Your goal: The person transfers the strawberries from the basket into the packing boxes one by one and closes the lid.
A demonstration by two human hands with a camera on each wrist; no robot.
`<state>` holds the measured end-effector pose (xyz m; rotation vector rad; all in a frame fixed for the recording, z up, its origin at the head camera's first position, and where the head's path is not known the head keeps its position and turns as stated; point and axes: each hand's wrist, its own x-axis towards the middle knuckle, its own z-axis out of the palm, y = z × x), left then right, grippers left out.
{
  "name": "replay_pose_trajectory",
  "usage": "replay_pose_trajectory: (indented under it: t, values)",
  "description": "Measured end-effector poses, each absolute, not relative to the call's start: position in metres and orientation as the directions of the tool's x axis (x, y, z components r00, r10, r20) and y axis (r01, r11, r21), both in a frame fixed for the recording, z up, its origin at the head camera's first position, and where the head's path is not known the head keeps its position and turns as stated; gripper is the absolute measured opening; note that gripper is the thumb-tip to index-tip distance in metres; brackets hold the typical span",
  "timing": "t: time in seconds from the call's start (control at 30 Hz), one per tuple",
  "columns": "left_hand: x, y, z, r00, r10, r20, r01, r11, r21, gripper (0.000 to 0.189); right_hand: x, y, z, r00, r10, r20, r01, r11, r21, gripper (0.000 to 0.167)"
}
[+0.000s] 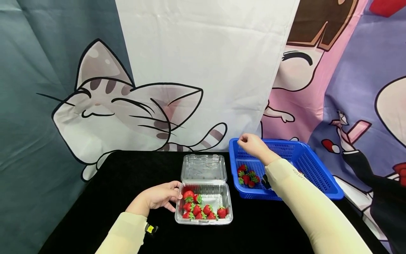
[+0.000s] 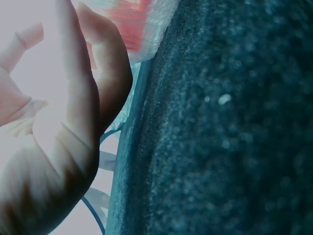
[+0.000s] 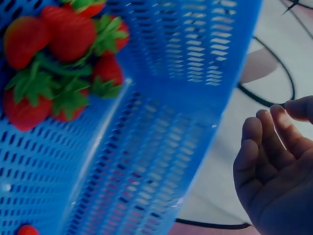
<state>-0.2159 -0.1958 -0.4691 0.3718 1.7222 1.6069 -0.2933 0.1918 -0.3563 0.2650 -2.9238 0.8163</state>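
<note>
Black cloth [image 1: 139, 173], strawberries [image 1: 246, 179] below right fingers [image 1: 245, 138]

A big cloth [image 1: 203, 53] hangs at the back, grey-green on the left, white in the middle, pink and purple on the right. A smiling cat [image 1: 95, 106] with closed eyes is on it. The table [image 1: 136, 169] is black.

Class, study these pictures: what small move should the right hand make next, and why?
Probably lower the right hand into the blue basket and pinch one strawberry. That hand appears empty and is raised near the basket's rim, with several strawberries lying inside. The clear container, held at its edge by the left hand, has unfilled space beside its own berries.
</note>
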Motion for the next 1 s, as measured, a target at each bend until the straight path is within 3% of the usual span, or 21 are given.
replay_pose_trajectory:
  t: [0.47, 0.77, 1.0]
  values:
    - [-0.214, -0.194, -0.471, -0.677, 0.660, -0.325, -0.286, 0.171, 0.943, 0.047, -0.301, 0.203, -0.399, -0.974, -0.216, -0.072, -0.175, 0.915, -0.364, 0.016]
    - [-0.215, -0.195, -0.469, -0.675, 0.667, -0.314, -0.271, 0.172, 0.947, 0.047, -0.299, 0.201, -0.400, -0.953, -0.196, -0.229, -0.123, 0.946, -0.299, 0.032]
    - [-0.216, -0.196, -0.467, -0.673, 0.670, -0.314, -0.267, 0.176, 0.947, 0.049, -0.299, 0.200, -0.404, -0.917, -0.235, -0.321, -0.157, 0.955, -0.252, 0.030]
